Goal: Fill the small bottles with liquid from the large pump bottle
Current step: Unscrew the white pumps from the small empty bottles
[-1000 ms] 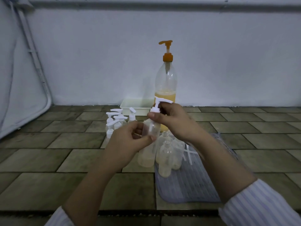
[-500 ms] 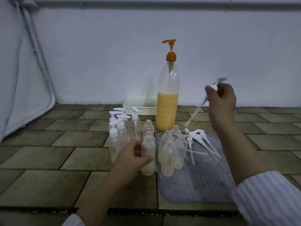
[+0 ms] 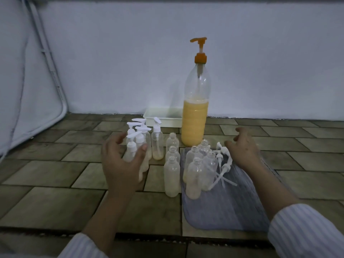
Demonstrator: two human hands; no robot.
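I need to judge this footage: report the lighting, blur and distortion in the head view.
Head view: dim, cool, even light; large pump bottle throws a faint shadow left onto the wall; left hand and right hand slightly motion-soft; wide-angle bends the pipe at left; no strong glare.

Orange-capped pump bottle (image 3: 195, 108) holds yellow liquid; grey mat (image 3: 232, 207); striped sleeve (image 3: 307, 233).

pump bottle (image 3: 194, 116) behind small bottles (image 3: 172, 175), tray (image 3: 162, 119) left (touching unclear)

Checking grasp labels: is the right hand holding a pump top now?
No. The right hand hovers open over the loose pump tops on the mat, fingers spread, gripping nothing.
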